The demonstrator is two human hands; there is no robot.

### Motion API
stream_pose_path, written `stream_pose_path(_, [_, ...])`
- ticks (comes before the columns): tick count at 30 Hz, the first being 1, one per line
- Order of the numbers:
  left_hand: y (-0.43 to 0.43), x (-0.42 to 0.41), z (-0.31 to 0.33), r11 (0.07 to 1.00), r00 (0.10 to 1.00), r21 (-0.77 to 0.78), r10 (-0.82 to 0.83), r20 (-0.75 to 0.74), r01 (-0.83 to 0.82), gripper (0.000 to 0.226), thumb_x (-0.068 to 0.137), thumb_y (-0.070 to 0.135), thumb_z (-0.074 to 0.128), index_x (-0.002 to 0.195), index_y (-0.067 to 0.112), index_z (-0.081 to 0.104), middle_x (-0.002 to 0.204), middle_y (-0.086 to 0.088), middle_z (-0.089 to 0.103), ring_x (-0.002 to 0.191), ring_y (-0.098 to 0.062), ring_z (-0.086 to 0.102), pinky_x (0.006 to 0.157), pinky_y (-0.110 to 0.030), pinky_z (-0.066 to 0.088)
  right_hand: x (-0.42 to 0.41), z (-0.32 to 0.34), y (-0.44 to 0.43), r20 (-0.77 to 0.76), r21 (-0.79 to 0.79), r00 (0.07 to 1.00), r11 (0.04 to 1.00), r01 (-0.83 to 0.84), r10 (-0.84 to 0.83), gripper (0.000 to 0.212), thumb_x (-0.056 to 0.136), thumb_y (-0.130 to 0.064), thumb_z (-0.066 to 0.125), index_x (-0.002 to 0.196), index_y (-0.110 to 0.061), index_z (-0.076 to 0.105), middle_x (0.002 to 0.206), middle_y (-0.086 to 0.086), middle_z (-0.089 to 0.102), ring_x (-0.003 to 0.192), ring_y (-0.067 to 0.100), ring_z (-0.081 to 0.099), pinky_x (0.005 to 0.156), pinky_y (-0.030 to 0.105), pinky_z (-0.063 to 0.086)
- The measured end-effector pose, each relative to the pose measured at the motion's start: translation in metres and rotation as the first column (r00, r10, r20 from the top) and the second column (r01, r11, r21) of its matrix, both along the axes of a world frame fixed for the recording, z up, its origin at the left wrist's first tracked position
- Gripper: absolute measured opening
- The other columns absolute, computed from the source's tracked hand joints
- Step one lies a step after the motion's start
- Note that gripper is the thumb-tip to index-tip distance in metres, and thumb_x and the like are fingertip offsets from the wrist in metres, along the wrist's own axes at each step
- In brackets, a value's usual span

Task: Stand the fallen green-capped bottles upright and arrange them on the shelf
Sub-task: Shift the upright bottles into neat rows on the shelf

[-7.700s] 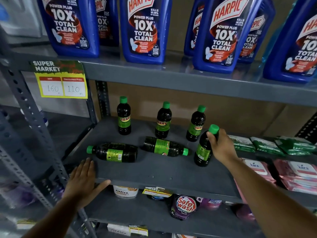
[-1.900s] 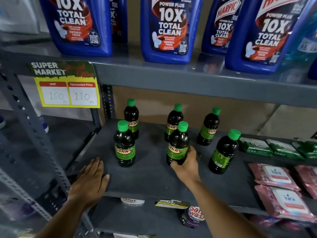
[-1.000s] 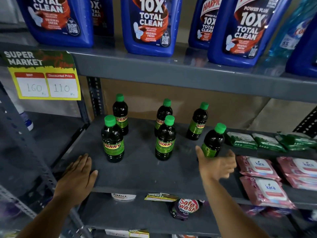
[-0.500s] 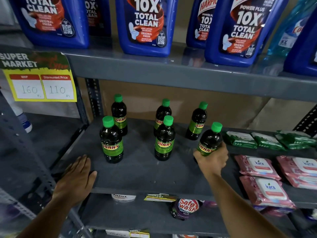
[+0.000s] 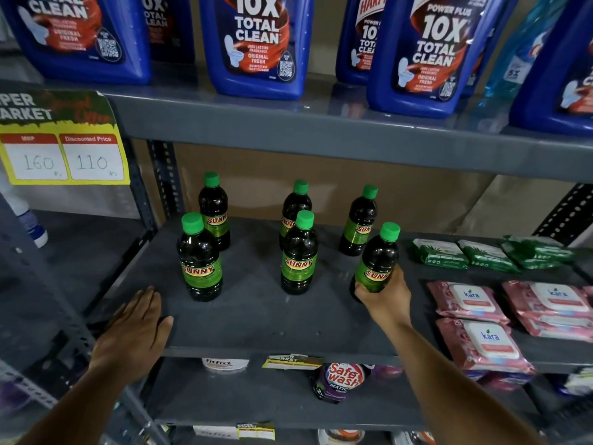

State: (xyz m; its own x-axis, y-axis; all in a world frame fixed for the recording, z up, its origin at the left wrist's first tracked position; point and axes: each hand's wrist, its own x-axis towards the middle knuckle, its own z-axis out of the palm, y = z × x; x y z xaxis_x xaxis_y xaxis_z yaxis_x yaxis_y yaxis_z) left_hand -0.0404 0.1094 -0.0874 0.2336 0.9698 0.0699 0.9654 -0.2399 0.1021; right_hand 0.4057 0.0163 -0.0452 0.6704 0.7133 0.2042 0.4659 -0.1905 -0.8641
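Several dark green-capped bottles stand upright on the grey shelf (image 5: 256, 319) in two rows. The back row holds a left bottle (image 5: 214, 211), a middle bottle (image 5: 296, 200) and a right bottle (image 5: 359, 221). In front stand a left bottle (image 5: 199, 258) and a middle bottle (image 5: 299, 258). My right hand (image 5: 385, 297) grips the lower body of the front right bottle (image 5: 380, 256), which leans slightly to the right. My left hand (image 5: 134, 335) lies flat and open on the shelf's front left corner.
Green wipe packs (image 5: 465, 255) and pink wipe packs (image 5: 475, 300) fill the shelf's right side. Blue cleaner bottles (image 5: 256, 46) stand on the shelf above. A yellow price tag (image 5: 61, 146) hangs at left. A purple pouch (image 5: 341, 380) lies on the shelf below.
Two fallen bottles now stand upright in the front row. My right hand moved from the middle front bottle to the front right bottle, closed on it and shifted it forward.
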Motion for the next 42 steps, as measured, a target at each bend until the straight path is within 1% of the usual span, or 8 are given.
stream_pose_path(12, [-0.005, 0.004, 0.007, 1.000, 0.999, 0.009, -0.014, 0.042, 0.013, 0.064, 0.095, 0.041, 0.026, 0.145, 0.000, 0.025, 0.157, -0.017, 0.021, 0.145, -0.029, 0.019, 0.118, -0.043, 0.017, -0.019, -0.017, -0.067, 0.109, 0.043, 0.994, 0.999, -0.015, 0.010, 0.057, 0.057, -0.029, 0.079, 0.098, -0.049, 0.045, 0.088, -0.014, 0.063, 0.081, -0.006, 0.059, 0.062, 0.018, 0.042])
stream_pose_path(16, [-0.005, 0.004, 0.008, 1.000, 0.998, 0.000, -0.020, 0.054, 0.020, 0.065, 0.095, 0.041, 0.027, 0.145, -0.001, 0.026, 0.157, -0.018, 0.022, 0.145, -0.030, 0.020, 0.118, -0.045, 0.019, -0.030, -0.020, -0.079, 0.105, 0.073, 0.994, 0.997, -0.028, 0.020, 0.076, 0.061, -0.029, 0.083, 0.123, -0.042, 0.042, 0.118, -0.002, 0.059, 0.110, 0.015, 0.057, 0.086, 0.029, 0.047])
stream_pose_path(19, [-0.005, 0.003, 0.009, 1.000, 0.998, 0.007, -0.022, 0.058, 0.021, 0.075, 0.088, 0.047, 0.018, 0.144, -0.002, 0.028, 0.155, -0.019, 0.024, 0.144, -0.031, 0.021, 0.116, -0.044, 0.018, -0.058, -0.034, -0.090, 0.334, 0.199, 0.930, 0.976, 0.092, -0.155, 0.101, 0.062, -0.051, 0.079, 0.137, -0.004, 0.031, 0.138, 0.021, 0.035, 0.129, 0.034, 0.032, 0.107, 0.048, 0.026])
stream_pose_path(22, [-0.004, 0.001, 0.005, 1.000, 0.999, 0.007, -0.025, 0.047, 0.025, 0.078, 0.087, 0.050, 0.012, 0.145, -0.001, 0.025, 0.156, -0.018, 0.023, 0.145, -0.028, 0.019, 0.117, -0.042, 0.017, -0.100, -0.039, -0.084, 0.527, 0.299, 0.850, 0.931, -0.208, 0.020, 0.089, 0.068, -0.056, 0.074, 0.135, -0.010, 0.038, 0.134, 0.004, 0.033, 0.122, 0.026, 0.038, 0.105, 0.037, 0.031])
stream_pose_path(28, [0.000, -0.002, 0.001, 1.000, 0.999, -0.003, -0.024, 0.048, 0.024, 0.082, 0.086, 0.056, 0.004, 0.147, 0.004, 0.020, 0.159, -0.013, 0.017, 0.146, -0.024, 0.012, 0.118, -0.039, 0.013, -0.137, 0.003, 0.013, 0.096, 0.087, 0.968, 0.967, -0.239, 0.231, 0.111, 0.066, -0.039, 0.084, 0.149, -0.024, 0.011, 0.143, 0.004, 0.029, 0.136, 0.023, 0.027, 0.109, 0.032, 0.022])
stream_pose_path(34, [0.001, -0.005, -0.001, 0.999, 0.998, -0.012, -0.030, 0.056, 0.030, 0.081, 0.086, 0.056, 0.004, 0.148, 0.005, 0.018, 0.159, -0.013, 0.015, 0.147, -0.024, 0.010, 0.119, -0.039, 0.011, -0.120, 0.002, 0.074, -0.056, -0.040, 0.983, 0.983, -0.179, 0.177, 0.079, 0.057, -0.028, 0.091, 0.119, -0.025, 0.041, 0.115, -0.001, 0.062, 0.108, 0.020, 0.061, 0.084, 0.027, 0.048])
stream_pose_path(38, [0.003, -0.002, -0.003, 0.999, 0.997, -0.006, -0.038, 0.066, 0.038, 0.078, 0.088, 0.056, 0.003, 0.148, 0.007, 0.015, 0.160, -0.010, 0.012, 0.147, -0.021, 0.006, 0.119, -0.038, 0.010, -0.120, -0.007, 0.065, -0.016, -0.015, 0.991, 0.991, -0.135, 0.135, 0.061, 0.056, -0.031, 0.090, 0.096, -0.034, 0.044, 0.085, -0.016, 0.060, 0.069, -0.006, 0.061, 0.050, 0.006, 0.039])
stream_pose_path(42, [0.005, -0.003, -0.008, 0.999, 0.999, 0.001, -0.034, 0.037, 0.034, 0.078, 0.089, 0.057, 0.005, 0.148, 0.007, 0.015, 0.160, -0.010, 0.013, 0.147, -0.022, 0.009, 0.119, -0.039, 0.011, -0.130, -0.011, 0.043, -0.003, -0.025, 0.995, 0.994, -0.102, 0.102, 0.061, 0.054, -0.040, 0.087, 0.101, -0.033, 0.048, 0.088, -0.018, 0.061, 0.072, -0.012, 0.057, 0.054, 0.005, 0.037])
